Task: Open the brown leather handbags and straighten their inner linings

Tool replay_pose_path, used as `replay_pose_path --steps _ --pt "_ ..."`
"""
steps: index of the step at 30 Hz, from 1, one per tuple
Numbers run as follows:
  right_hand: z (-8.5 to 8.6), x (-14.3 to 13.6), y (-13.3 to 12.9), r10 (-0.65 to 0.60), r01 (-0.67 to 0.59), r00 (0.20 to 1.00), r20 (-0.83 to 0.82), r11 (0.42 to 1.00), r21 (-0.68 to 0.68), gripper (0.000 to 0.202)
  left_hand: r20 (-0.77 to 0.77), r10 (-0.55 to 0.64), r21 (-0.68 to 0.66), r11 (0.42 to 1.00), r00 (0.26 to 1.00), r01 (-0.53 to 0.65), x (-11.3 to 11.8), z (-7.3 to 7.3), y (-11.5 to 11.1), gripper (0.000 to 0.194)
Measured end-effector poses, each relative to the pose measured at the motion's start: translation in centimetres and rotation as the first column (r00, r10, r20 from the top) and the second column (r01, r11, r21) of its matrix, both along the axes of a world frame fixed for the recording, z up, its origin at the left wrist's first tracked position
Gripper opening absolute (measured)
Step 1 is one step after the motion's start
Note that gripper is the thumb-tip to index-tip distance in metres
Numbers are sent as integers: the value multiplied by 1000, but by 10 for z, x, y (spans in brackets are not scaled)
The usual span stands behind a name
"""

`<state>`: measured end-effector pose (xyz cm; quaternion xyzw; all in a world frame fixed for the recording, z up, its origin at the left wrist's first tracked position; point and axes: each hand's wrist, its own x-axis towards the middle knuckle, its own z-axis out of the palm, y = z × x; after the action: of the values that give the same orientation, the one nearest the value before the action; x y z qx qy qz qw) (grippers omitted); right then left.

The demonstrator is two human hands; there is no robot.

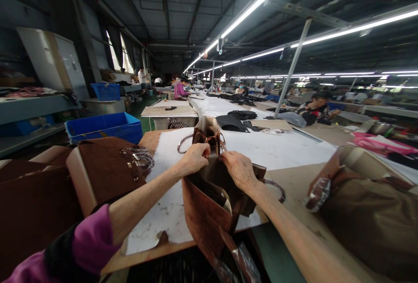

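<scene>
A brown handbag (199, 204) stands at the near edge of the table, its mouth open toward me and its plastic-wrapped handles hanging down in front. My left hand (195, 159) is closed at the bag's far rim, thumb and fingers pinched together. Beside it, my right hand (240, 170) grips the same rim, fingers curled over the edge. Just beyond both hands sits a second brown bag (209, 128), also open at the top. Its lower part is hidden behind my hands and the near bag.
More brown bags (104, 170) are piled on the left, and a large brown bag (365, 213) lies at the right. White paper (170, 213) covers the tabletop, with black pieces (233, 122) farther back. A blue bin (104, 128) stands at left. Co-workers sit farther off.
</scene>
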<state>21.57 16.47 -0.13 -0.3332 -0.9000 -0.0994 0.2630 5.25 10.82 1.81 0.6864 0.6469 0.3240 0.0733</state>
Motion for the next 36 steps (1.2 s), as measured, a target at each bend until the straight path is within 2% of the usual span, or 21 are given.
replay_pose_path --steps 6,10,15,18,22,26,33,36 --pt "3 -6 1 52 -51 998 19 998 -37 18 51 -50 -43 998 997 53 0 3 -1 28" --pt "3 -7 0 38 -38 999 18 999 -38 19 52 -47 -100 994 998 52 1 3 -1 24" --pt "3 -5 0 35 -34 999 19 998 -53 18 8 -26 -104 994 1000 27 2 2 2 23" --pt "3 12 7 68 -67 998 10 996 -60 15 -14 -49 -89 995 999 48 1 1 3 23" --pt "-3 52 20 -7 6 1000 -14 998 -59 18 -24 -67 -81 995 997 65 1 0 4 22" --pt "-10 83 25 -43 35 998 -56 990 -135 18 -21 -68 -78 995 997 66 2 1 3 21" --pt "-10 85 21 11 -49 985 -170 974 -220 25 -3 -72 -100 992 997 71 0 2 0 21" --pt "-7 85 26 -42 -22 981 -190 946 -322 28 5 -55 -110 992 998 56 1 3 2 21"
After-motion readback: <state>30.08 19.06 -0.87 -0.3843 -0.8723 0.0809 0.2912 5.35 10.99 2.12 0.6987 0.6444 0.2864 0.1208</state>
